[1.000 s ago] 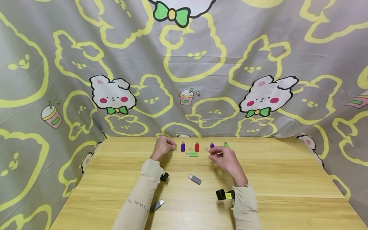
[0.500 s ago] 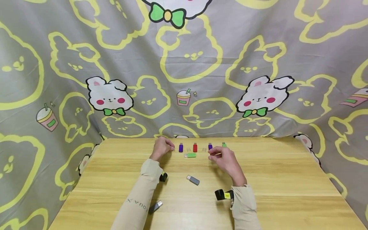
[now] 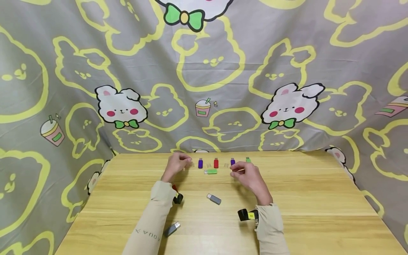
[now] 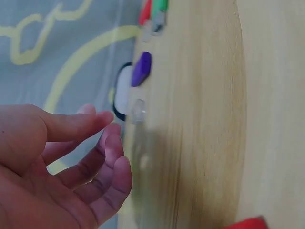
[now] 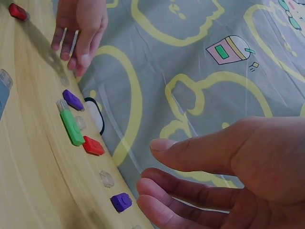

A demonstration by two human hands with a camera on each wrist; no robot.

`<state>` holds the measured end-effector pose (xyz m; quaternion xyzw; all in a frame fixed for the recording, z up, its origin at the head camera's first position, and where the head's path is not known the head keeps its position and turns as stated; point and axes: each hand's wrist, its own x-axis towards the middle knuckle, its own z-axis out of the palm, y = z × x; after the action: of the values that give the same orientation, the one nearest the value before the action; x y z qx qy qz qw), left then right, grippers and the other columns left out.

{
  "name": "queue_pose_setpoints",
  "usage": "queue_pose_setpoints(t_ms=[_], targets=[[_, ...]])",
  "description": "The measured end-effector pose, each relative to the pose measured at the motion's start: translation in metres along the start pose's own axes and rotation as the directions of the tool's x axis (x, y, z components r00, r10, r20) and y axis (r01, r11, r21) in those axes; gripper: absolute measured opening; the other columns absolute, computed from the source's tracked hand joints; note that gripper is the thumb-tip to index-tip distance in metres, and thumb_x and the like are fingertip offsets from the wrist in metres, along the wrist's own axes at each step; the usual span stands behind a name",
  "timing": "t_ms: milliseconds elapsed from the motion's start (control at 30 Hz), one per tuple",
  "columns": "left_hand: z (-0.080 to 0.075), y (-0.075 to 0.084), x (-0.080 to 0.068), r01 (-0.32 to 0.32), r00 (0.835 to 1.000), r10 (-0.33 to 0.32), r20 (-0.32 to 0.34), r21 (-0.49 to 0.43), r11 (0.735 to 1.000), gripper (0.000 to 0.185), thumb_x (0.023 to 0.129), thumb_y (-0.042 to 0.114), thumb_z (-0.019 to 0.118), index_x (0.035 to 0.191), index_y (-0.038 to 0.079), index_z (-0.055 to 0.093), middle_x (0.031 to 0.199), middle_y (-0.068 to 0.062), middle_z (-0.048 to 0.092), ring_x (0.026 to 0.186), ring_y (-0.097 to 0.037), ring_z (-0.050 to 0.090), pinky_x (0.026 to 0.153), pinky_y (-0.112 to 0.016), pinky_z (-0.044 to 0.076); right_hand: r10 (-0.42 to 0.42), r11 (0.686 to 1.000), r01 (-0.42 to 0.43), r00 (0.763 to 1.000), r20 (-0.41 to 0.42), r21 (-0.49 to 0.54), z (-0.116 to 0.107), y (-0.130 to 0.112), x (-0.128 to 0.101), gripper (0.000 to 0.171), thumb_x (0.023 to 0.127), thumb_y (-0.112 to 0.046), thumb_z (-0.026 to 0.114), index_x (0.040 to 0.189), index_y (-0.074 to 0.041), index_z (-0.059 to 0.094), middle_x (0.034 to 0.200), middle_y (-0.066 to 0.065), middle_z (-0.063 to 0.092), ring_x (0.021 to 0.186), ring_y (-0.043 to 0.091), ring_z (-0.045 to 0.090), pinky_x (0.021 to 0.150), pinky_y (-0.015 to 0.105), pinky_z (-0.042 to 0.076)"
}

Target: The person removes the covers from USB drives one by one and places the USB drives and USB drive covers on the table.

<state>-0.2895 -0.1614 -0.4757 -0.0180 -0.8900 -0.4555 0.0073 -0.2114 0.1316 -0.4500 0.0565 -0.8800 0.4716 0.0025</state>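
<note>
My left hand (image 3: 176, 165) hovers at the left end of a row of USB flash drives, fingers loosely bent with nothing between them. Just beyond its fingertips a small clear cap (image 4: 138, 111) lies on the table. Beside that cap is a purple flash drive (image 3: 200, 163), followed by a red flash drive (image 3: 216, 163), a second purple one and a green flash drive (image 3: 248, 160). More clear caps (image 3: 226, 165) sit between them. Over the row's right part hangs my right hand (image 3: 250, 176), relaxed, its thumb and fingers apart and holding nothing.
Another green flash drive (image 3: 210, 171) lies crosswise in front of the row. Nearer are a grey flash drive (image 3: 214, 198) and a dark grey drive (image 3: 172, 229) by the left sleeve. A red drive (image 5: 18, 12) lies under the left wrist. A patterned curtain (image 3: 223, 71) borders the table.
My left hand has drawn back a little to the left, leaving the clear cap on the table. The red drive near the left wrist has come into sight. My right hand stays in place.
</note>
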Motion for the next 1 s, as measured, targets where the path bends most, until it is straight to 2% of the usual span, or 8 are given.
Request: queue_pose_setpoints(t_ms=[233,467,600,733,867,1000], targets=[[-0.005,0.010,-0.030,-0.010,0.999,0.004,-0.042,-0.139,0.990,0.019,0.100,0.009,0.068,0.110,-0.004,0.075,0.099,-0.020,0.073,0.090,-0.038,0.069,0.068,-0.030,0.056,-0.009,1.000,0.009,1.000,0.021,0.012,0.003,-0.003,0.001,0.016,0.092,-0.003,0.076,0.108,0.000,0.075,0.103,0.010,0.075,0.092,0.026,0.070,0.079,0.038,0.059],[-0.005,0.020,-0.054,-0.063,0.993,0.041,-0.107,-0.209,0.976,0.017,0.099,0.008,0.069,0.111,-0.002,0.077,0.100,-0.017,0.075,0.090,-0.042,0.068,0.069,-0.024,0.055,-0.047,0.999,0.047,0.996,0.072,0.000,0.007,-0.006,-0.001,0.016,0.092,-0.001,0.075,0.107,0.003,0.074,0.107,0.015,0.073,0.091,0.026,0.069,0.081,0.040,0.059],[-0.003,0.021,-0.059,-0.127,0.983,0.090,-0.157,-0.239,0.963,0.015,0.098,0.005,0.069,0.108,-0.003,0.077,0.098,-0.018,0.075,0.086,-0.037,0.069,0.070,-0.026,0.058,-0.068,0.997,0.072,0.991,0.119,-0.028,0.012,-0.007,-0.002,0.018,0.091,-0.002,0.076,0.108,0.004,0.074,0.105,0.015,0.072,0.094,0.028,0.067,0.087,0.044,0.057],[-0.001,0.020,-0.060,-0.184,0.973,0.137,-0.186,-0.265,0.946,0.014,0.097,0.002,0.069,0.107,-0.004,0.076,0.097,-0.021,0.074,0.083,-0.034,0.070,0.070,-0.029,0.060,-0.045,0.998,0.053,0.985,0.166,-0.042,0.019,-0.007,-0.003,0.023,0.090,-0.003,0.077,0.112,0.003,0.073,0.109,0.017,0.071,0.099,0.031,0.067,0.089,0.047,0.056],[0.000,0.018,-0.062,-0.188,0.972,0.138,-0.190,-0.276,0.943,0.012,0.096,0.000,0.070,0.105,-0.004,0.077,0.096,-0.022,0.074,0.082,-0.035,0.070,0.068,-0.025,0.057,-0.025,0.998,0.038,0.975,0.219,-0.054,0.026,-0.012,-0.006,0.028,0.089,-0.003,0.078,0.116,0.002,0.071,0.115,0.021,0.069,0.103,0.035,0.067,0.091,0.049,0.056],[-0.001,0.016,-0.065,-0.182,0.971,0.131,-0.198,-0.267,0.946,0.012,0.097,0.002,0.070,0.105,-0.002,0.077,0.096,-0.019,0.075,0.083,-0.035,0.070,0.066,-0.020,0.054,-0.016,0.993,0.046,0.963,0.268,-0.106,0.035,-0.019,-0.010,0.029,0.088,-0.004,0.080,0.115,0.000,0.071,0.115,0.020,0.068,0.104,0.034,0.066,0.092,0.049,0.055]])
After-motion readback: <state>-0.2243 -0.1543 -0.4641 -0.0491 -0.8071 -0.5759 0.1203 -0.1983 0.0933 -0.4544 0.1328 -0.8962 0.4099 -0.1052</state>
